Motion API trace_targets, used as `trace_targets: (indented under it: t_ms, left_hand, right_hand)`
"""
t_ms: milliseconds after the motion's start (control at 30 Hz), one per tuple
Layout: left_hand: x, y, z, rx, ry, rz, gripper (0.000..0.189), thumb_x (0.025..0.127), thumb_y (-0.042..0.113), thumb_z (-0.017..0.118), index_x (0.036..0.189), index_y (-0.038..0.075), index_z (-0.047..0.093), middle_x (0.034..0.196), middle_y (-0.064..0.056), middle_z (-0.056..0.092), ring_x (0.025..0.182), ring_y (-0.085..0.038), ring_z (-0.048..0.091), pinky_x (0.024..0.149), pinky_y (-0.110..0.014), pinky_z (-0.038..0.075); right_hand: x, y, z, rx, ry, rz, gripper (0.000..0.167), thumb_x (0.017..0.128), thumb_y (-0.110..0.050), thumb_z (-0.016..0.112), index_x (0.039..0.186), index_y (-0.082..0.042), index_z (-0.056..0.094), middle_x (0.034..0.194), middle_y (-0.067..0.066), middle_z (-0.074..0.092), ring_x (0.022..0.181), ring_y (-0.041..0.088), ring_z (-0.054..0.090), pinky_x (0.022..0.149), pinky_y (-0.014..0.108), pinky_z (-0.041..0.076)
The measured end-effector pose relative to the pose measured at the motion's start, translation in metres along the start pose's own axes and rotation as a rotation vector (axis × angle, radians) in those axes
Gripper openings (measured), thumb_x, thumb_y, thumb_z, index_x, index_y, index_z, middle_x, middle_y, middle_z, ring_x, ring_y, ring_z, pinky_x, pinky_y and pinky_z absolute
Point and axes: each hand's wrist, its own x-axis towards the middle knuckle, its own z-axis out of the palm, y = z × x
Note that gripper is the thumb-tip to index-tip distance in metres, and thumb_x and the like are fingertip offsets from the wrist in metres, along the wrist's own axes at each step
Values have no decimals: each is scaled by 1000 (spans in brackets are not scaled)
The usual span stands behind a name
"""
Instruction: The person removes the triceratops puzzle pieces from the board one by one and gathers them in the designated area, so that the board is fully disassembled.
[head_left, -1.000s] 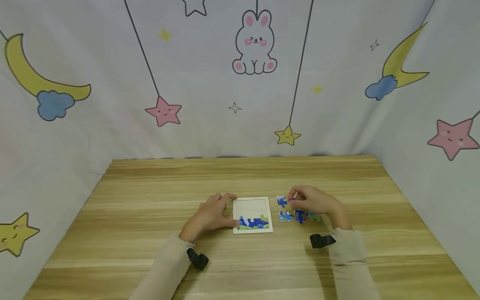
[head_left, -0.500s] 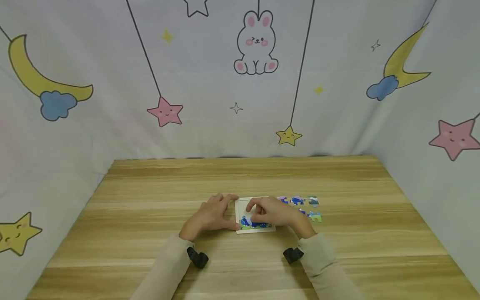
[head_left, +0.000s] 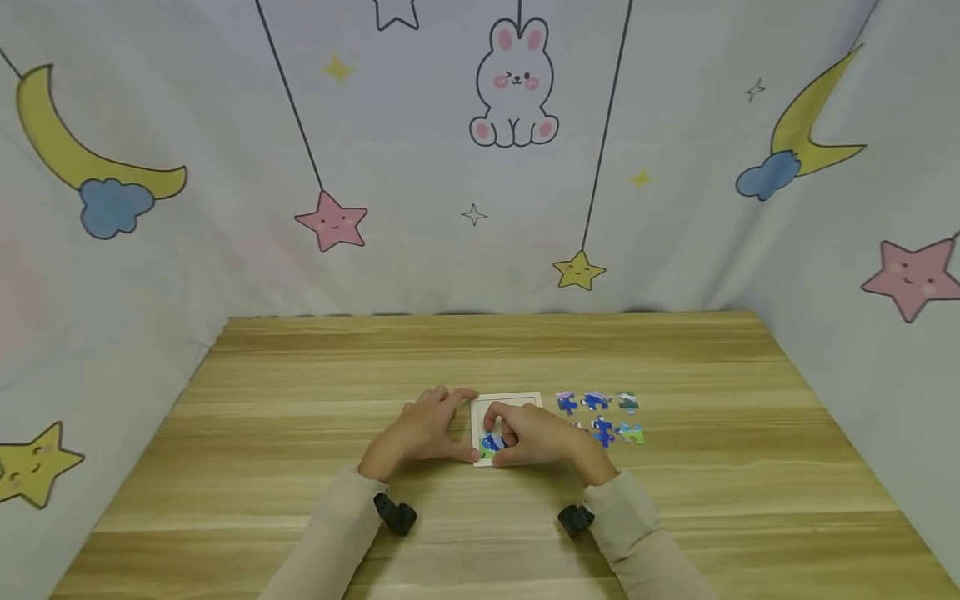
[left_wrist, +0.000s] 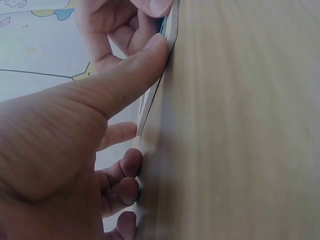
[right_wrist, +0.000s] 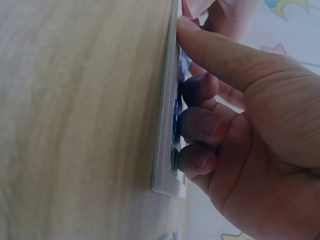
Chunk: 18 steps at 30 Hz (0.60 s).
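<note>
A square puzzle board (head_left: 513, 397) with a pale frame lies on the table. My left hand (head_left: 423, 429) holds its left side, thumb at the near corner and index finger at the far one. Over the board's near part is my right hand (head_left: 543, 433), its thumb on the frame's near edge. In the right wrist view, its bent fingertips (right_wrist: 202, 125) touch the puzzle pieces (right_wrist: 175, 117) inside the frame. I cannot tell whether it pinches one. Blue and green fitted pieces (head_left: 491, 444) show between thumb and index finger; the hand covers the others.
Several loose jigsaw pieces (head_left: 602, 432) lie right of the board, some close to my right wrist. The wooden table (head_left: 337, 367) meets a fabric backdrop (head_left: 420, 275) printed with stars, moons and a rabbit. Each wrist carries a small black camera (head_left: 576, 520).
My right hand has moved left from the loose pieces onto the board, then slightly further left and nearer along its near edge. The left hand has kept its hold.
</note>
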Motion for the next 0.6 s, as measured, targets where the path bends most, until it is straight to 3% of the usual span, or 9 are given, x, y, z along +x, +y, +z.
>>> trace_targets:
  t_ms: [367,600]
  left_hand:
    - [0,1,1,11,2,-21,89,74,56,83,147,24,44,94,0,44,85,-18,42,73,-40,32]
    - [1,0,3,22,-1,-24,90,74,58,83,148,25,44,96,0,45,86,-17,42,74,-40,34]
  right_hand:
    - [-1,4,0,74,-3,-19,25,93,-8,70,107,-13,50,66,-7,43,56,3,37,58,22,32]
    - [-2,9,-3,127,-1,-41,11,99,-16,64,99,-14,54,73,-7,49,63,4,45,60,22,37]
